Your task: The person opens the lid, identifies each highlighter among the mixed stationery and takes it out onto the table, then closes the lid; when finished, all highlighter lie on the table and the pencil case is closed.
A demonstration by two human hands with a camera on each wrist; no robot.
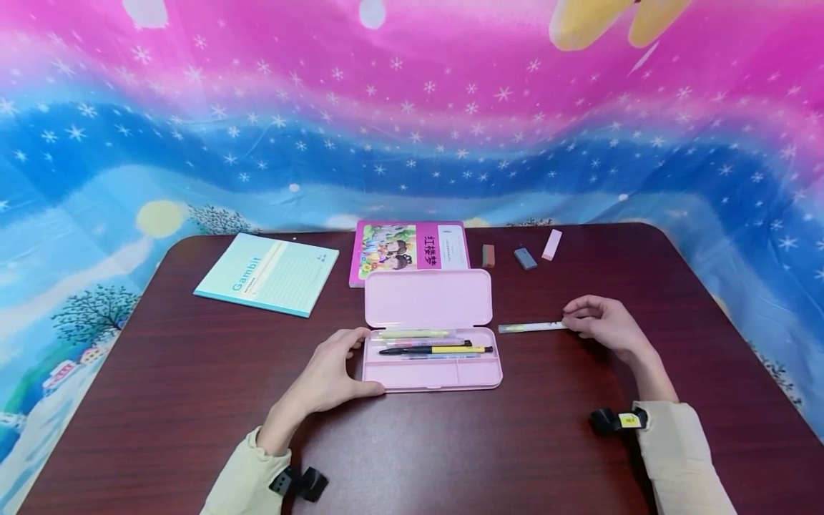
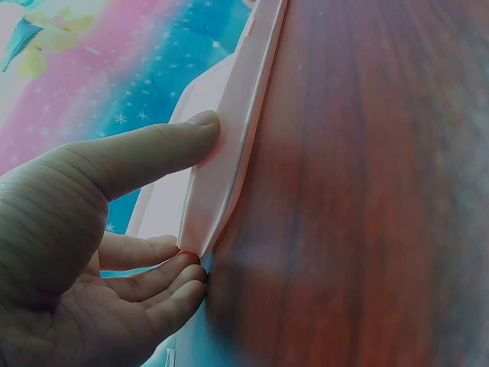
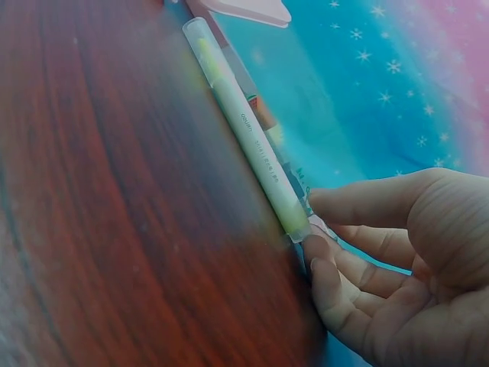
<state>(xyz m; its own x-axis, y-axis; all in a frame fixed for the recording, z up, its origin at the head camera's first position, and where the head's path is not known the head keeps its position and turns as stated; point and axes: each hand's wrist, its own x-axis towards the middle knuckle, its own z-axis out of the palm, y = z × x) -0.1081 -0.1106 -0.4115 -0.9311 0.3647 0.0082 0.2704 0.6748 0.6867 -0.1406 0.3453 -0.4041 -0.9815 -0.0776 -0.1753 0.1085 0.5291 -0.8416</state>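
Note:
A pink pencil case [image 1: 412, 375] lies with its lid [image 1: 428, 299] raised on the table, holding several pens, among them a black and yellow pen [image 1: 444, 350]. My left hand [image 1: 328, 372] grips its left end, the thumb on the front wall and the fingertips at the back left corner. To the right of the case is a white highlighter [image 3: 256, 141] with yellow-green ends under clear caps. Its right end is pinched between the thumb and fingers of my right hand [image 1: 601, 325]; the left end points at the case.
Behind the case lie a pink book [image 1: 444, 243] and, farther left, a pale green notebook [image 1: 283, 275]. Toward the back right are a two-coloured eraser [image 1: 488, 256], a grey-blue eraser [image 1: 525, 259] and a pink-white eraser [image 1: 551, 244]. A patterned cloth [image 1: 412, 114] hangs behind the table.

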